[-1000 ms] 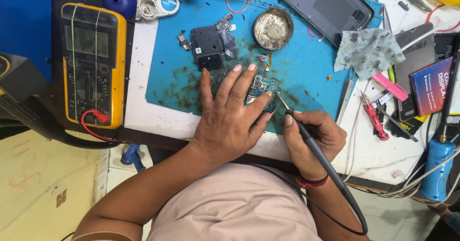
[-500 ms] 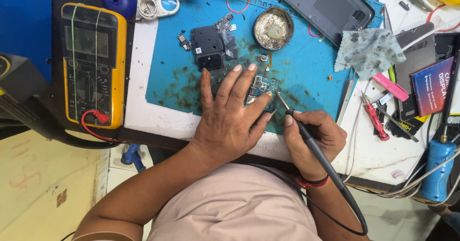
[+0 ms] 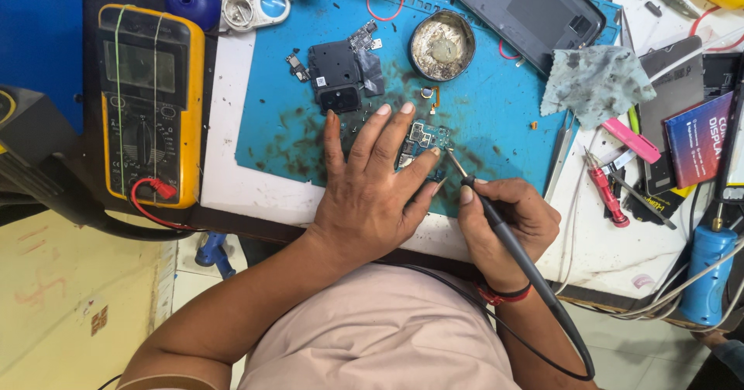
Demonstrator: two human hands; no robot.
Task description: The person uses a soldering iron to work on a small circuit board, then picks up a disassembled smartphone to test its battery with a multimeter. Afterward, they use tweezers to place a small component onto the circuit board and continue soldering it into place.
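Note:
My left hand (image 3: pixel 372 192) lies flat, fingers spread, pressing a small green circuit board (image 3: pixel 422 136) onto the blue work mat (image 3: pixel 496 111). A black pen-shaped soldering iron (image 3: pixel 496 223) is held in my right hand (image 3: pixel 508 223) like a pencil. Its metal tip touches the board's right edge, just beside my left index finger. The iron's black cable loops back under my right wrist. Most of the board is hidden beneath my left fingers.
On the mat lie a black phone part (image 3: pixel 337 76), a round flux tin (image 3: pixel 442 45) and a grey phone back cover (image 3: pixel 519 6). A yellow multimeter (image 3: pixel 147 103) stands at left. A grey rag (image 3: pixel 597 84), red screwdriver (image 3: pixel 608 196), pink tool (image 3: pixel 629 139) and blue cylinder (image 3: pixel 709 270) crowd the right.

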